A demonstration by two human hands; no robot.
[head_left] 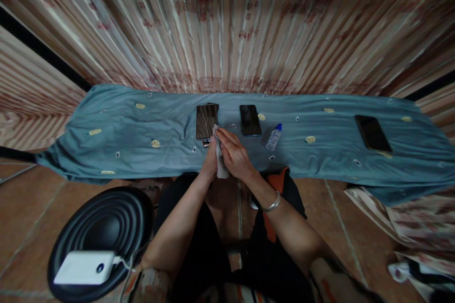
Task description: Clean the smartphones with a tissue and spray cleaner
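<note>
The handling of a pale grey, soft folded cloth [222, 169] appears to be under way rather than finished: it stands between the two palms, over the near edge of a long table under a teal, yellow-printed cover [330, 151]. The left hand [210, 160] is closed against one side, and the right hand [235, 155] presses the other with its fingers nearly straight and together; whether something is wrapped inside, I cannot tell. A stack of dark, glossy flat devices [205, 123] lies just beyond the left fingertips, and a black, glass-faced phone [250, 120] rests ahead to the right; which of these are already dealt with does not show. A clear, blue-capped plastic bottle [274, 137] limits room beside the right hand. Wider open stretches lie left of the stack and between the bottle and a dark rectangular phone [372, 133] far right.
</note>
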